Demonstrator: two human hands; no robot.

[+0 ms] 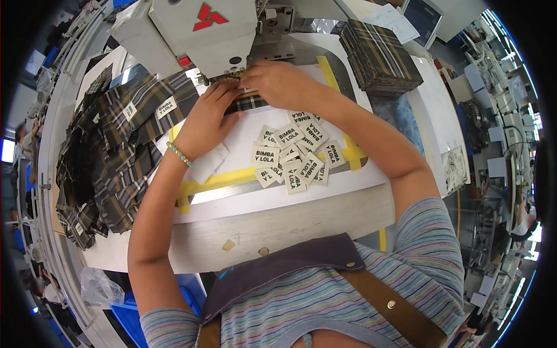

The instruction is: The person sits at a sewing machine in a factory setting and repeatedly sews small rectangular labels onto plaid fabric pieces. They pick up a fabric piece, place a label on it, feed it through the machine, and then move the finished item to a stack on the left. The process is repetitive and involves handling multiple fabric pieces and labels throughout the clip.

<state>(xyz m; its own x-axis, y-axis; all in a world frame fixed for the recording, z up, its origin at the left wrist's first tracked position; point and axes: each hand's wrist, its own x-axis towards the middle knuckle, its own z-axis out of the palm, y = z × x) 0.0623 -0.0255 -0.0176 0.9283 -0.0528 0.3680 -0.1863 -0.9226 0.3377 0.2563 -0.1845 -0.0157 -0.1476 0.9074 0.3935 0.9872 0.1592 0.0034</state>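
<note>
My left hand (209, 119) lies palm down below the sewing machine head (203, 35), fingers stretched forward and thumb apart. My right hand (281, 84) is beside it, its bent fingers closed at a small white label (248, 90) near the needle area; the fingertips are partly hidden. Beneath both hands lies a dark plaid fabric piece (246, 104). Toward me, a loose pile of white printed fabric labels (290, 136) is spread over the white work plate (232, 165), which has yellow tape along its edges.
At left, a heap of plaid fabric pieces (110, 168) hangs over the table edge, some bearing labels. A neat stack of plaid pieces (383, 58) stands at the back right, near a screen (420, 20). Below the table are a blue bin (136, 319) and a clear plastic bag (101, 286).
</note>
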